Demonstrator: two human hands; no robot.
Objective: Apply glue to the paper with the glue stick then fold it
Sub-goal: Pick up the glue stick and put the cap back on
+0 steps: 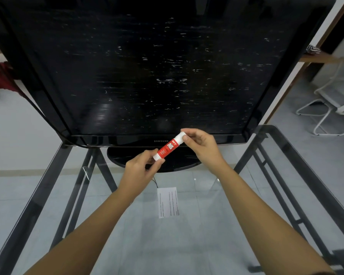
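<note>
Here, left hand (139,169), right hand (201,142) pinching glue stick (168,148), paper (168,202) on table (197,245)

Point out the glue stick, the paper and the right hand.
glue stick (169,146), head view, red label.
paper (168,202), head view, sheet's middle.
right hand (202,144), head view, back of hand.

A: Camera setup?
B: One view, head-worn, wide-angle. Faces forward and down, close above the glass desk (197,245).
A: Framing?
B: Desk near, monitor (137,66) fills the far half, chair (330,108) far right.
</note>
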